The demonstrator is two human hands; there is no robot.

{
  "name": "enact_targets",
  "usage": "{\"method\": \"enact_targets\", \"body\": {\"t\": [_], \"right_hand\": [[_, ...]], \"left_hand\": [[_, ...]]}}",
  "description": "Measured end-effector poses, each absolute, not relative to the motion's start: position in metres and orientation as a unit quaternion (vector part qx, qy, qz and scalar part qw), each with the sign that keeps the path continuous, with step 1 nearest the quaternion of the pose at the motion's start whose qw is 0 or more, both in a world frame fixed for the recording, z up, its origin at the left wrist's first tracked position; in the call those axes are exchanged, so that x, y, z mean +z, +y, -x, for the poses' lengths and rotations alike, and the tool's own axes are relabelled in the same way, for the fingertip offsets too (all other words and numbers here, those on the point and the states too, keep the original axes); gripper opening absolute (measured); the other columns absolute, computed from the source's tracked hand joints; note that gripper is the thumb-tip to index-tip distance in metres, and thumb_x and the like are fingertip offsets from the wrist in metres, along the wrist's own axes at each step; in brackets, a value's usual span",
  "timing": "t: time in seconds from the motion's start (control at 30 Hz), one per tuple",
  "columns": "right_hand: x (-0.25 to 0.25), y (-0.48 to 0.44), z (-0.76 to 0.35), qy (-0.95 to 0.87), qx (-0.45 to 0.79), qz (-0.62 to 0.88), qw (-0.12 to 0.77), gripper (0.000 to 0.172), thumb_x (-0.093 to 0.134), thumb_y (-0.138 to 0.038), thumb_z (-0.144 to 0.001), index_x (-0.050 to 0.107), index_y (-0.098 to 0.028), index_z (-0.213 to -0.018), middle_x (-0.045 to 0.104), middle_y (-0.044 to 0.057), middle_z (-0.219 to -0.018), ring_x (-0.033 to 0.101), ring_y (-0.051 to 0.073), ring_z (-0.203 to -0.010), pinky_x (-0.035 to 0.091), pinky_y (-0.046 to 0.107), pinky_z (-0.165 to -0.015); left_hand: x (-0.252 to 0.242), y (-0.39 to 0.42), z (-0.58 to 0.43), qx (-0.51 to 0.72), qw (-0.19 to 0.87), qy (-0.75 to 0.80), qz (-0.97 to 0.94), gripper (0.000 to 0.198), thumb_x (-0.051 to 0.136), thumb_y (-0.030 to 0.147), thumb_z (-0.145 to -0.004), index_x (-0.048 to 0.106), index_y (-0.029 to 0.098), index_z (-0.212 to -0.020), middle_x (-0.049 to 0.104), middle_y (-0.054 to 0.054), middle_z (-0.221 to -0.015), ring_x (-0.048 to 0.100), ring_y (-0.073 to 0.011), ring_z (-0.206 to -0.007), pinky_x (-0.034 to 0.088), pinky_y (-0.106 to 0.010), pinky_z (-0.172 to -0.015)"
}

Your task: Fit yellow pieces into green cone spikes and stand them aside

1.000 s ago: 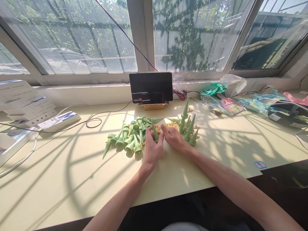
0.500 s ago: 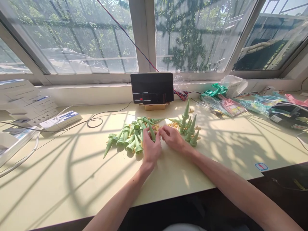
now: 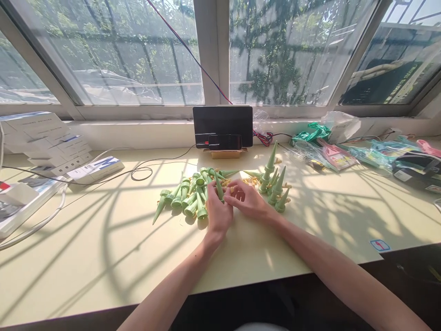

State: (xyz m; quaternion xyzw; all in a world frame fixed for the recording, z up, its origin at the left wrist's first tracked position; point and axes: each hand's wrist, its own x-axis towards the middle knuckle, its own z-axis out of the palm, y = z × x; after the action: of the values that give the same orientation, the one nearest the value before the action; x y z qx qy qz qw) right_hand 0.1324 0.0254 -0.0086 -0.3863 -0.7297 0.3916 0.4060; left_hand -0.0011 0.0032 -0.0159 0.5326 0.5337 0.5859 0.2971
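My left hand (image 3: 219,214) is closed around a green plant watering spike (image 3: 218,185), which stands nearly upright with its tip up. Beside it, my right hand (image 3: 250,198) has bent fingers, and its thumb reaches to the lower part of that spike. Whatever lies between the right fingertips is hidden or too small to make out. Left of my hands lies a pile of green spikes (image 3: 189,198), several with open collars showing. To the right, several green spikes (image 3: 270,165) stand tip up, with small yellowish valves (image 3: 288,186) at their sides. More yellowish small parts lie behind my hands.
A black tablet (image 3: 223,125) leans on a cardboard stand (image 3: 225,154) by the window, with a phone (image 3: 225,142) before it. White boxes (image 3: 44,140) and cables (image 3: 141,173) occupy the left. Plastic bags (image 3: 336,154) and a black case (image 3: 418,170) lie right.
My right hand's fingers have loosened from a tight pinch, and its thumb now sits lower by the spike. The left hand keeps its hold. The view has shifted slightly left.
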Motion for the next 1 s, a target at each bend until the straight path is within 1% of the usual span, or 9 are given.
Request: {"method": "enact_targets", "body": {"t": [0.17,0.3,0.4,0.5,0.57,0.63,0.73,0.83,1.0], "right_hand": [[-0.008,0.023,-0.131,-0.745,0.406,0.369,0.380,0.076,0.088,-0.053,-0.075,0.051,-0.023,-0.135,0.063,0.002,-0.103,0.061,0.012,-0.067,0.048,0.026,-0.058],[-0.010,0.022,-0.129,-0.744,0.432,0.347,0.374,0.090,0.092,-0.050,-0.070,0.044,-0.026,-0.143,0.060,0.004,-0.113,0.061,0.011,-0.068,0.050,0.026,-0.056],[-0.009,0.021,-0.128,-0.750,0.444,0.322,0.369,0.100,0.097,-0.047,-0.064,0.042,-0.027,-0.145,0.058,0.008,-0.122,0.061,0.013,-0.073,0.052,0.026,-0.056],[-0.007,0.018,-0.128,-0.763,0.442,0.304,0.361,0.108,0.099,-0.047,-0.060,0.040,-0.030,-0.148,0.055,0.011,-0.134,0.061,0.014,-0.078,0.053,0.026,-0.057],[-0.006,0.017,-0.127,-0.765,0.442,0.304,0.357,0.108,0.098,-0.047,-0.062,0.038,-0.030,-0.150,0.053,0.012,-0.137,0.061,0.013,-0.077,0.052,0.027,-0.056],[-0.007,0.017,-0.128,-0.764,0.443,0.305,0.357,0.104,0.096,-0.047,-0.066,0.038,-0.030,-0.150,0.053,0.012,-0.136,0.060,0.013,-0.075,0.052,0.027,-0.056],[-0.009,0.020,-0.128,-0.759,0.446,0.304,0.363,0.096,0.094,-0.046,-0.069,0.039,-0.030,-0.146,0.055,0.009,-0.130,0.060,0.012,-0.074,0.051,0.026,-0.056],[-0.013,0.024,-0.131,-0.751,0.457,0.305,0.366,0.094,0.094,-0.043,-0.070,0.040,-0.030,-0.144,0.055,0.006,-0.124,0.061,0.011,-0.073,0.051,0.026,-0.057],[-0.016,0.029,-0.136,-0.745,0.455,0.309,0.378,0.086,0.091,-0.046,-0.074,0.042,-0.032,-0.144,0.053,0.004,-0.120,0.061,0.011,-0.072,0.051,0.026,-0.058]], "left_hand": [[-0.017,0.005,0.002,0.595,0.264,0.544,-0.529,0.027,0.063,0.034,-0.095,0.054,0.024,-0.118,0.072,-0.006,-0.095,0.073,-0.0243,-0.085,0.057,-0.039,-0.077],[-0.014,0.005,0.002,0.598,0.246,0.556,-0.522,0.022,0.064,0.030,-0.093,0.054,0.024,-0.111,0.071,-0.004,-0.089,0.073,-0.0239,-0.082,0.056,-0.039,-0.077],[-0.010,0.004,0.001,0.603,0.242,0.557,-0.517,0.019,0.064,0.028,-0.092,0.053,0.024,-0.108,0.071,-0.002,-0.084,0.073,-0.0230,-0.079,0.055,-0.036,-0.074],[-0.007,0.003,0.001,0.611,0.241,0.556,-0.510,0.017,0.062,0.027,-0.093,0.052,0.024,-0.107,0.072,-0.003,-0.086,0.073,-0.0220,-0.077,0.055,-0.033,-0.069],[-0.007,0.003,0.001,0.611,0.239,0.558,-0.509,0.017,0.061,0.027,-0.093,0.052,0.024,-0.108,0.072,-0.003,-0.088,0.074,-0.0220,-0.078,0.055,-0.033,-0.068],[-0.008,0.004,0.002,0.606,0.235,0.562,-0.511,0.018,0.061,0.028,-0.094,0.052,0.023,-0.109,0.072,-0.004,-0.087,0.074,-0.0226,-0.078,0.055,-0.034,-0.070],[-0.009,0.005,0.002,0.603,0.229,0.567,-0.512,0.018,0.061,0.029,-0.094,0.053,0.023,-0.109,0.072,-0.003,-0.086,0.074,-0.0225,-0.078,0.055,-0.035,-0.072],[-0.011,0.006,0.002,0.611,0.227,0.562,-0.508,0.018,0.062,0.030,-0.093,0.053,0.023,-0.107,0.071,-0.002,-0.086,0.073,-0.0209,-0.076,0.054,-0.033,-0.070],[-0.012,0.005,0.001,0.622,0.232,0.548,-0.509,0.025,0.065,0.033,-0.091,0.054,0.022,-0.111,0.071,-0.003,-0.088,0.072,-0.0217,-0.079,0.055,-0.034,-0.072]]}}
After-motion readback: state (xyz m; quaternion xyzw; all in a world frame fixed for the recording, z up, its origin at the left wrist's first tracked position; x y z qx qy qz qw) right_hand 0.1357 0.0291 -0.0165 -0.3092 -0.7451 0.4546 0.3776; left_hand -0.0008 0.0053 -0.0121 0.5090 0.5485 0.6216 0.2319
